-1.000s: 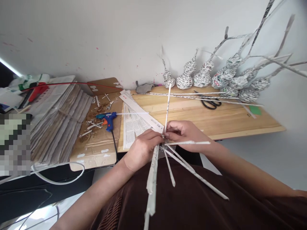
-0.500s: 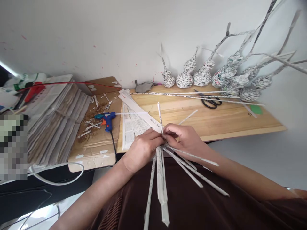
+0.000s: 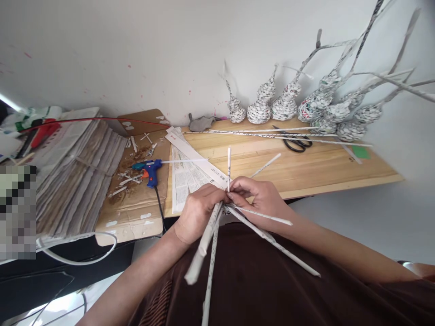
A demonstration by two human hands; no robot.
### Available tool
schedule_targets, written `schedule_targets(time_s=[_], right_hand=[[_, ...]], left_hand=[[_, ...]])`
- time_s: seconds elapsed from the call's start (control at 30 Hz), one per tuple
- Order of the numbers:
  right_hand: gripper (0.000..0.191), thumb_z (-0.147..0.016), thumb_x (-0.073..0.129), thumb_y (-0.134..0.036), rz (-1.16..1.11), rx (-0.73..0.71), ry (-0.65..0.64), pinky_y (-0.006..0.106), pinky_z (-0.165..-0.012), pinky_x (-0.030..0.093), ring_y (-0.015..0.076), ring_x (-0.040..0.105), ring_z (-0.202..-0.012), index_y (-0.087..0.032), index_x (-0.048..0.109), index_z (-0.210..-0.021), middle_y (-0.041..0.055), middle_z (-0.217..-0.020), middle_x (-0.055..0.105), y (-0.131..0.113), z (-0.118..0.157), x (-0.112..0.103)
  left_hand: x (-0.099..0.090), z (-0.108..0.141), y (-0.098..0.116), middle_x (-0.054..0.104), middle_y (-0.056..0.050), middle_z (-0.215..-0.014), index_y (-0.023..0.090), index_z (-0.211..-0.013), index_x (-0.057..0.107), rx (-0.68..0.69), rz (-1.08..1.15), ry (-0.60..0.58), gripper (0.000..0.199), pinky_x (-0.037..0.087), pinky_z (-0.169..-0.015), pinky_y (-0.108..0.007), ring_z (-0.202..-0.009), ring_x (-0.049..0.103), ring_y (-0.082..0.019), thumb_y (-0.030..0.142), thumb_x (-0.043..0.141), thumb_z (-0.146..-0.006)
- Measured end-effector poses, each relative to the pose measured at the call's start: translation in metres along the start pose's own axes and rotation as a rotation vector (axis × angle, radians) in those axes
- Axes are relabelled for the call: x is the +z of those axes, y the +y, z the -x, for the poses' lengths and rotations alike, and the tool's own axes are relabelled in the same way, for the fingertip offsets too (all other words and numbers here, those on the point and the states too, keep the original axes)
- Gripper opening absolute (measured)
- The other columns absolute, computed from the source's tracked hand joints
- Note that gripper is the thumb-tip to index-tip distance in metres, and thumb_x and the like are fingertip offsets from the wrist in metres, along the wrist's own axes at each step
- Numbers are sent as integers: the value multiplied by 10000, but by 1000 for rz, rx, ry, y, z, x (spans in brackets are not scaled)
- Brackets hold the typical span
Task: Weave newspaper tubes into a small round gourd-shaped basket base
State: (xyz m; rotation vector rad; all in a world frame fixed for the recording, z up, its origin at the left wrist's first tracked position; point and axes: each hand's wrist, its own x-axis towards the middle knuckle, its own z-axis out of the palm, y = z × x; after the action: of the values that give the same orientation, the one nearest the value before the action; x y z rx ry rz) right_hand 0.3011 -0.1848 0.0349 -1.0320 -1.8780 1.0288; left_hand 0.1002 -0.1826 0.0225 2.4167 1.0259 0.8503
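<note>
Both hands meet over my lap, at the front edge of the board, around the joint where several rolled newspaper tubes (image 3: 272, 237) come together. My left hand (image 3: 203, 207) is closed on the tubes at that joint, and thick tube ends (image 3: 204, 244) stick out below its fingers. Fingertips of my right hand (image 3: 257, 198) pinch the tubes from the other side, near the base of an upright tube (image 3: 229, 165). Other tubes fan out toward my lap and to the right. My fingers hide most of the joint itself.
Gourd-shaped woven paper pieces (image 3: 260, 106) stand along the wall. Black scissors (image 3: 295, 144) and long paper tubes lie on the wooden board (image 3: 340, 170). To the left are paper strips (image 3: 193, 151), a blue glue gun (image 3: 152, 173) on cardboard, and a newspaper stack (image 3: 78, 172).
The thick tube ends have swung from hanging straight down to the lower left. The upright tube stands straighter. Both hands stay together at the joint.
</note>
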Motion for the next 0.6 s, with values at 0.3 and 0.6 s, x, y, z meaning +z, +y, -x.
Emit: schedule_targets(time_s=[0.3,0.6], right_hand=[[63,-915,592,-212,33,-29,-25,280,-765,528,153,680,-799,-204,629,-965,17,-879,722,-1,6,1],[130,-932,578,-203,-81,-137,-61,272,-810,566,148,709,-872,-191,672,-1021,48,-969,740,5,12,-3]], left_hand=[[8,5,-1,685,6,-829,211,-1011,567,-166,-62,104,156,513,-661,-245,-743,665,-138,178,635,-875],[5,1,-13,707,-33,-864,215,-902,702,17,-5,87,97,527,-746,-280,-829,658,-161,176,614,-901]])
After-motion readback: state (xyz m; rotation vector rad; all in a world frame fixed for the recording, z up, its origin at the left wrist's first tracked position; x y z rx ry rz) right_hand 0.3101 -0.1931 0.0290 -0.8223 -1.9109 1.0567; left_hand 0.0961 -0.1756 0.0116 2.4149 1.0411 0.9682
